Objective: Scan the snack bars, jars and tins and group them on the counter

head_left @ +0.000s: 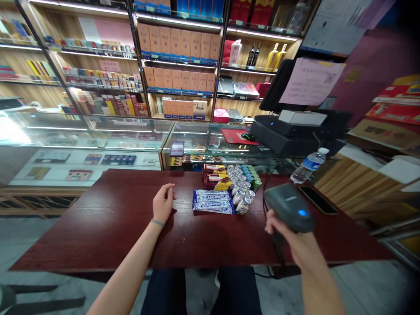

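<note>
My right hand [285,232] is wrapped around the handle of a dark barcode scanner [288,205], raised above the right side of the table. A blue light glows on the scanner, and the hand is slightly blurred. My left hand [163,202] rests on the tabletop with its fingers curled in and nothing visible in them. To its right lie blue-and-white wrapped bars [213,201]. Behind these are stacked brown-and-yellow chocolate packets [215,177]. Beside them stand several small cans [243,188] in rows, silver in front, blue and green further back.
The dark red table [124,236] spans the front. A phone [317,200] and a water bottle [309,165] are on its right. Behind are a glass display counter [131,135], a red mouse pad [238,136] and a black monitor [277,85]. Shelves of boxes [180,43] line the wall.
</note>
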Demonstrator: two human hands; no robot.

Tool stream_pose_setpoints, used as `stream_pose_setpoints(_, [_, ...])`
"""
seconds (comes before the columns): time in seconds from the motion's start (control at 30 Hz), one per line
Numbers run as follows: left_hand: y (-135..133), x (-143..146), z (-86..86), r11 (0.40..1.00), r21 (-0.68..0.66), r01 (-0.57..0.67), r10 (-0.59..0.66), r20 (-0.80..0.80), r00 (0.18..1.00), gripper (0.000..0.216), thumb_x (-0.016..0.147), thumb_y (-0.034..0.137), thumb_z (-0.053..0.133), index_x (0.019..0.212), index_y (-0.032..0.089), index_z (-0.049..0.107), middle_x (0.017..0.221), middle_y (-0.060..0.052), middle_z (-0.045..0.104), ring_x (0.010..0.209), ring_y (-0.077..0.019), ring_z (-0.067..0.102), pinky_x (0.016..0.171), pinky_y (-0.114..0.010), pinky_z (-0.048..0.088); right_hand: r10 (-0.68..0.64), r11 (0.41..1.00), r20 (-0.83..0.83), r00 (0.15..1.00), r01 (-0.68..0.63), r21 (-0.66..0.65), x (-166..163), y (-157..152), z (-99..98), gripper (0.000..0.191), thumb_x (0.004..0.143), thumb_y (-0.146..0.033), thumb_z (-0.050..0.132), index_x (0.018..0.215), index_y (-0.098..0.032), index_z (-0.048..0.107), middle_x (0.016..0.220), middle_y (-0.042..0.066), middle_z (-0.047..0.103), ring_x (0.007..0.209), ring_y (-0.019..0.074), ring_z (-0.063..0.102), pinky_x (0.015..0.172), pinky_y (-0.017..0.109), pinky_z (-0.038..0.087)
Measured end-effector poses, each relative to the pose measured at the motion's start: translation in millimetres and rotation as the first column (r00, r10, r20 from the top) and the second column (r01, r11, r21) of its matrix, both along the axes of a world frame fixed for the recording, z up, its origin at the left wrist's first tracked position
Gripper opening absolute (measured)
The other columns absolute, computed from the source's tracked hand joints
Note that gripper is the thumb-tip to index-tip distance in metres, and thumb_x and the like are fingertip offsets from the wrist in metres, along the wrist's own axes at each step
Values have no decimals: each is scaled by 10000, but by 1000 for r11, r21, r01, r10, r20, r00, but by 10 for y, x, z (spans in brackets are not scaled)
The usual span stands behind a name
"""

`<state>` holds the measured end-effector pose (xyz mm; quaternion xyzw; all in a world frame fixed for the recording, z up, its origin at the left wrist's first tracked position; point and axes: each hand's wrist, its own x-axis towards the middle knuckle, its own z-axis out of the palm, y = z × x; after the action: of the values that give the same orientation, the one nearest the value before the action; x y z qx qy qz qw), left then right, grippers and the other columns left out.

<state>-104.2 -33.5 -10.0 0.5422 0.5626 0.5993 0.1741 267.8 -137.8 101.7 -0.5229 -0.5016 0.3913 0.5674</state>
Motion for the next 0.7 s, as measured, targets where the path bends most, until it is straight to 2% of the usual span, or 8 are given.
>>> stream_pose_setpoints(0.07, [-4,5,-7,1000,-16,7,-7,-5,1000,260,969,382,507,1080,212,670,789,8,646,621,-128,653,650,-256,508,87,996,92,992,-85,-29,-118,-7,-171,292,788,-459,821,818,-189,716,614,28,662,589,202,592,635,366,478])
stream_pose_setpoints(0.13, [-3,12,-22,999,-33,21,-22,-19,1000,271,967,391,504,1087,215,673,778,5,655,623,-136,658,649,-259,511,189,982,86,978,-189,-7,-189,94,-176,294,831,-469,777,788,-188,700,525,-11,583,506,162,520,582,338,441])
stream_pose_setpoints(0.23, [3,20,-49,998,-47,44,-46,-45,998,277,963,398,505,1088,217,675,769,3,665,621,-141,663,649,-262,516,305,952,-58,950,-304,39,-196,396,70,250,837,-420,781,846,-191,680,521,-37,559,467,137,494,514,295,421])
stream_pose_setpoints(0.3, [8,21,-61,998,-54,45,-48,-54,997,275,962,398,507,1083,217,674,770,2,669,617,-142,664,648,-263,518,449,890,-230,863,-454,34,-156,614,257,298,787,-416,807,942,-206,663,610,-48,574,430,119,479,436,267,397])
stream_pose_setpoints(0.4, [13,17,-64,997,-68,36,-40,-64,997,275,967,402,502,1090,223,671,764,5,665,615,-143,664,646,-265,518,577,811,-283,766,-577,90,-96,847,373,315,800,-407,787,1004,-202,661,673,-43,591,450,118,517,457,278,461])
stream_pose_setpoints(0.5, [11,23,-58,997,-70,30,-35,-72,997,278,971,414,499,1095,229,666,745,13,656,611,-145,660,646,-267,517,663,735,-276,696,-675,64,-77,987,288,351,790,-415,800,1023,-193,661,695,-33,610,469,122,544,493,301,504])
stream_pose_setpoints(0.6, [3,41,-53,996,-80,44,-51,-79,996,273,971,420,502,1084,231,665,731,18,655,603,-148,658,641,-268,518,717,666,-279,639,-746,0,-101,1128,146,396,758,-433,824,1018,-189,652,727,-18,625,473,118,545,479,290,489])
stream_pose_setpoints(0.7, [-2,52,-53,994,-99,53,-61,-83,995,265,974,413,502,1083,233,662,720,23,652,602,-146,659,639,-265,520,716,670,-285,637,-742,25,-160,1244,28,396,769,-453,812,1017,-195,641,721,-24,608,464,110,530,463,271,466])
